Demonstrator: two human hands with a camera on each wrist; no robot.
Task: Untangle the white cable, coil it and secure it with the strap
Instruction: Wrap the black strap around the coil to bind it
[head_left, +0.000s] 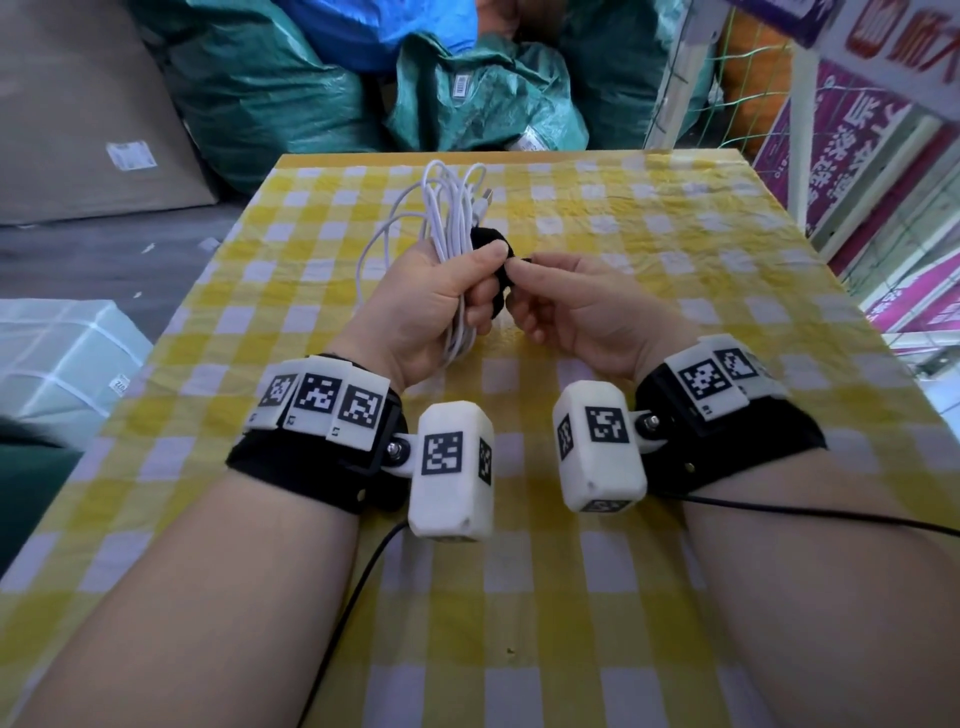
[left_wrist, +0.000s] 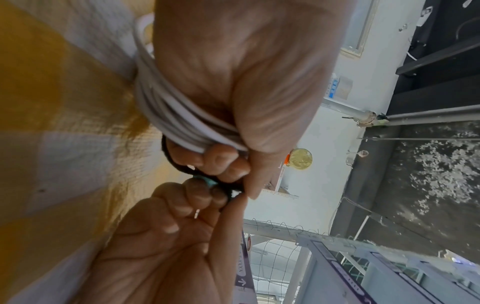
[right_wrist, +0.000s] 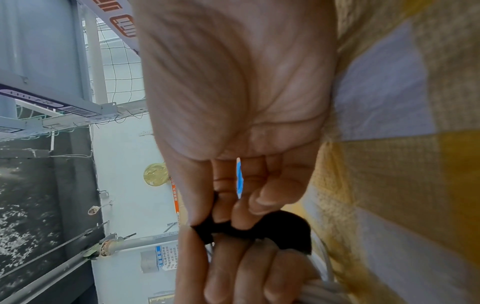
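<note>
White, thin, round cable (head_left: 451, 218) is gathered in several long loops, and the left hand (head_left: 441, 296) holds this bundle closed in its fist, thumb pressed over the front, above the table. The loops stand out past the fist toward the far side, and a plug end (head_left: 485, 200) hangs free near them. Some loops on the left side are wider than the others and not yet tidy.

The right hand (head_left: 561, 301) is just beside the left one. Its thumb and forefinger pinch the end of a soft black fabric strap (head_left: 498, 244); the other fingers are loosely curled. In the right wrist view the black fabric strap (right_wrist: 285, 232) passes from this pinch around the left fingers and the bundle. I judge that the coiling is finished and the wrapping is in hand, not yet fastened.

To do this step well, the left hand should keep firm pressure so that no loop slips out, while the right hand pulls the strap tight around the middle of the bundle and presses its end flat on itself. The free plug end is better tucked in first.

Under the hands lies a yellow and white checked tablecloth (head_left: 675, 249). Behind the table stand green plastic sacks (head_left: 467, 88).
</note>
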